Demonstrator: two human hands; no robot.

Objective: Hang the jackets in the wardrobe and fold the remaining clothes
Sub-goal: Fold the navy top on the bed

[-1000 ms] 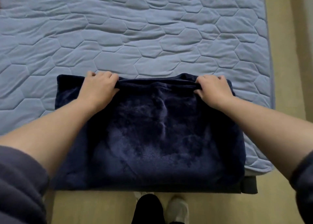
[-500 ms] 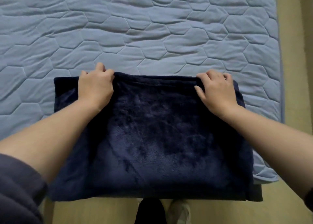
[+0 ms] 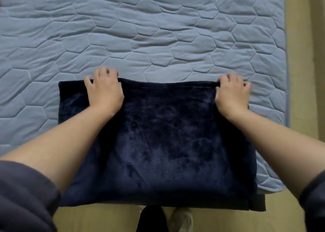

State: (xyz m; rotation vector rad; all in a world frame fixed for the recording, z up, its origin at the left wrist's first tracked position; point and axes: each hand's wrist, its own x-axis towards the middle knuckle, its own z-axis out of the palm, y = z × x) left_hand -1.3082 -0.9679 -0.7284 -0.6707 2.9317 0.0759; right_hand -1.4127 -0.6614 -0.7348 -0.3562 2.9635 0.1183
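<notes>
A dark navy fleece garment (image 3: 163,140) lies folded into a rectangle on the near edge of the bed, its lower edge hanging over the side. My left hand (image 3: 103,89) rests on its far edge toward the left, fingers curled over that edge. At the far right corner my right hand (image 3: 232,93) pinches the folded edge, which is pulled taut between the two hands.
The bed (image 3: 158,38) has a light blue quilted cover with a hexagon pattern, stretching away behind the garment. Beige floor (image 3: 299,56) runs along the right side and below the bed's near edge. A foot in a light slipper (image 3: 182,219) shows at the bottom.
Both hands have carried the garment's top layer away from me, and its far edge now lies straight and taut. The right hand has shifted out to the right corner.
</notes>
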